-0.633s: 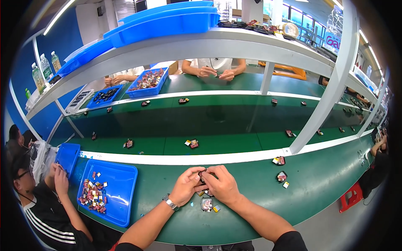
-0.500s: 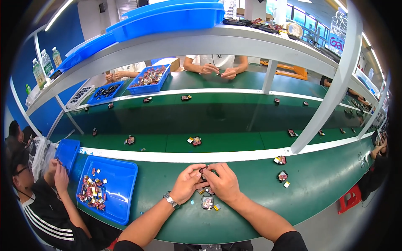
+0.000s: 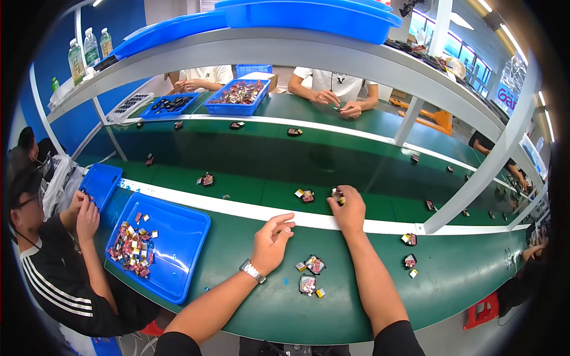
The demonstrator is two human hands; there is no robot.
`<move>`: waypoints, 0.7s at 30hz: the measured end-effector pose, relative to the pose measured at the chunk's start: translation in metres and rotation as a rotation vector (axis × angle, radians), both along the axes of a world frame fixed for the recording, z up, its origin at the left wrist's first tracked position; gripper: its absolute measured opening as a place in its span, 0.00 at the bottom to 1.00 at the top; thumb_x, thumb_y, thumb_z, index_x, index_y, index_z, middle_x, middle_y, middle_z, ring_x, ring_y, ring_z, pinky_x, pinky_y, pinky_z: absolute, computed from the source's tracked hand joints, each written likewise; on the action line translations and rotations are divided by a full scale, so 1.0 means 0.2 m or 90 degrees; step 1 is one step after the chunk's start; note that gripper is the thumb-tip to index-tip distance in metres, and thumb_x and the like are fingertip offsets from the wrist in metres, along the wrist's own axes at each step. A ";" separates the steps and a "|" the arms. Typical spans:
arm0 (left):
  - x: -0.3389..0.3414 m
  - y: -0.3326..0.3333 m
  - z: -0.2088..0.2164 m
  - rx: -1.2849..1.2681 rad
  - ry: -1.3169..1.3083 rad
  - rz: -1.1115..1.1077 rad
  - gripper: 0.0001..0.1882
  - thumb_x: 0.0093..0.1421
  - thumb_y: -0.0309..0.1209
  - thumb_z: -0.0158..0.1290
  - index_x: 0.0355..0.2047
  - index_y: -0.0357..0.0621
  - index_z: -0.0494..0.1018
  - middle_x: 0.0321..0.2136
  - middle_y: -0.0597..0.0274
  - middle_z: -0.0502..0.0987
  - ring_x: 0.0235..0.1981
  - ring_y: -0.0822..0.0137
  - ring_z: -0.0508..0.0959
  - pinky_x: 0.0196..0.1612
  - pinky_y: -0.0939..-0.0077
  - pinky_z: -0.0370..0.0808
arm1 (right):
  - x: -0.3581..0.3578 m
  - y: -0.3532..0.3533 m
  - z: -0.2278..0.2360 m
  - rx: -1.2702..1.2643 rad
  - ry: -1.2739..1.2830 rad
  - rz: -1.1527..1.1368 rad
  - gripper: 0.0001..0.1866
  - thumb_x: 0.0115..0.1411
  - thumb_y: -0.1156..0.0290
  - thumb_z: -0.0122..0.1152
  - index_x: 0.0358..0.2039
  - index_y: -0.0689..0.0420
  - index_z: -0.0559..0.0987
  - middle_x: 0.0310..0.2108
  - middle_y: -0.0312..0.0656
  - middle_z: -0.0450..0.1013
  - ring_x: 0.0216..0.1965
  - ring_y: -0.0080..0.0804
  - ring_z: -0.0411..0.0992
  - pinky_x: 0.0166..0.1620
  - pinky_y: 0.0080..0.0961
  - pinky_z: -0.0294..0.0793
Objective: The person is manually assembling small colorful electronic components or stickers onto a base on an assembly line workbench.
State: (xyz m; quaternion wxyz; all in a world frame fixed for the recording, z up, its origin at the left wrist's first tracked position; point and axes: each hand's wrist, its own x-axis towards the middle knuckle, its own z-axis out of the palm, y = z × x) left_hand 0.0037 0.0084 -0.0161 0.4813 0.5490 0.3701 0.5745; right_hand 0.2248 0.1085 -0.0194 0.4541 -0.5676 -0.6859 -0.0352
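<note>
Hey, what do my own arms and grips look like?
Black sleeves end above uncovered forearms. The left grip is ungloved, with a silver metal-banded watch at the wrist; the right grip is ungloved too, its wrist bare.

Left lane: bare worktop [image 3: 228,243] leaves passage between the left hand [image 3: 270,246] and the blue tray [image 3: 178,237].
Middle: two small part clusters [image 3: 307,285] lie close together, blocking the gap beside the right forearm [image 3: 377,285].
Right side: a free strip, then two more clusters [image 3: 409,239].
Ahead: a white rail [image 3: 225,206] crosses; the right hand [image 3: 350,212] reaches over it.
Overhead: a shelf beam [image 3: 237,50], with a slanting post [image 3: 480,176] at right.
</note>
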 end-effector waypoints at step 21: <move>-0.08 0.03 -0.02 -0.164 -0.009 -0.022 0.17 0.71 0.34 0.43 0.48 0.31 0.72 0.37 0.55 0.78 0.30 0.73 0.77 0.32 0.79 0.77 | -0.15 -0.37 0.06 -0.164 0.197 0.244 0.27 0.48 0.72 0.70 0.50 0.57 0.72 0.42 0.42 0.75 0.48 0.38 0.73 0.52 0.33 0.71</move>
